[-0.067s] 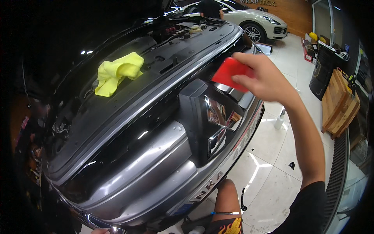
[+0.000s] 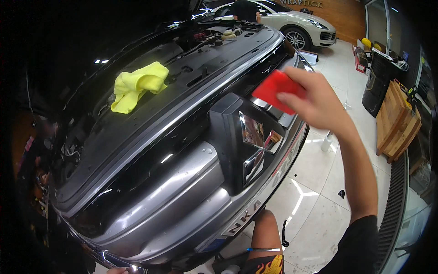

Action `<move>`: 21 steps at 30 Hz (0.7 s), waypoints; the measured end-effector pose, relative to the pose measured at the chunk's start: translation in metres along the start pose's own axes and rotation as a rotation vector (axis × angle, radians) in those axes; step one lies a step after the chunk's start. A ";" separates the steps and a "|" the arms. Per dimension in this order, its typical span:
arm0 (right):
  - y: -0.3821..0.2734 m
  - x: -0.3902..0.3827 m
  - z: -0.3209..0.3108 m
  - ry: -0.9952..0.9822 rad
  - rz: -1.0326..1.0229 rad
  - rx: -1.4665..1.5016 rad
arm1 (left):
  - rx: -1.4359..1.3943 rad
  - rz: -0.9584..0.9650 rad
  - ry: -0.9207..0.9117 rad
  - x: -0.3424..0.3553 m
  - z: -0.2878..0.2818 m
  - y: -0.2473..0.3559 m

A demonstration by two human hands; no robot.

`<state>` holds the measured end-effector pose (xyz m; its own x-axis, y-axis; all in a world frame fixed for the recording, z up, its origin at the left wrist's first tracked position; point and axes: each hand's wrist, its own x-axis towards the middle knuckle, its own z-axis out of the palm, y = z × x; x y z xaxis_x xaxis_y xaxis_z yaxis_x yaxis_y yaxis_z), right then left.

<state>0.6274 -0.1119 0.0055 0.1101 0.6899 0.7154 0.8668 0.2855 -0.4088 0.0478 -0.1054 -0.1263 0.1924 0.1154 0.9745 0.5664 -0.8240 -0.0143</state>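
Observation:
Between the fingers and thumb of my right hand [image 2: 320,98] is a flat red squeegee [image 2: 273,89], slightly smeared by motion. It is in front of the far part of the car's front end; whether it touches the surface I cannot tell. Below and left of it is the black badge block with chrome pieces [image 2: 252,130] on the grey, glossy grille panel [image 2: 175,182]. Droplets dot the panel. Only a bit of my left hand [image 2: 117,270] shows at the lower edge, by the lower bumper; its fingers are mostly hidden.
A crumpled yellow cloth [image 2: 140,86] lies on the black engine-bay cover [image 2: 107,137]. A white car [image 2: 299,25] and a person [image 2: 246,11] are at the back. Rightward are a black barrel [image 2: 378,84], wooden boards [image 2: 398,123] and a bottle [image 2: 326,142] on the tiled floor.
My right hand has shifted slightly down and to the right with the squeegee. The cloth and the car stay as they were.

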 end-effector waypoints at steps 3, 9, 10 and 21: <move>-0.058 -0.074 0.006 0.035 -0.253 0.229 | 0.005 -0.020 -0.030 -0.001 -0.003 0.003; -0.154 -0.119 0.020 0.163 -0.637 0.316 | -0.001 -0.165 -0.094 -0.045 -0.042 -0.026; -0.163 -0.114 0.014 0.208 -0.668 0.317 | -0.071 -0.093 -0.098 -0.034 -0.019 -0.026; -0.206 -0.005 0.059 -0.168 -1.080 0.393 | 0.009 -0.185 0.038 -0.016 -0.013 -0.003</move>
<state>0.4201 -0.1345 0.0527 -0.6861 0.0328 0.7268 0.2562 0.9459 0.1992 0.0325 -0.1126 -0.1390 0.0536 0.2431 0.9685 0.5961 -0.7859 0.1643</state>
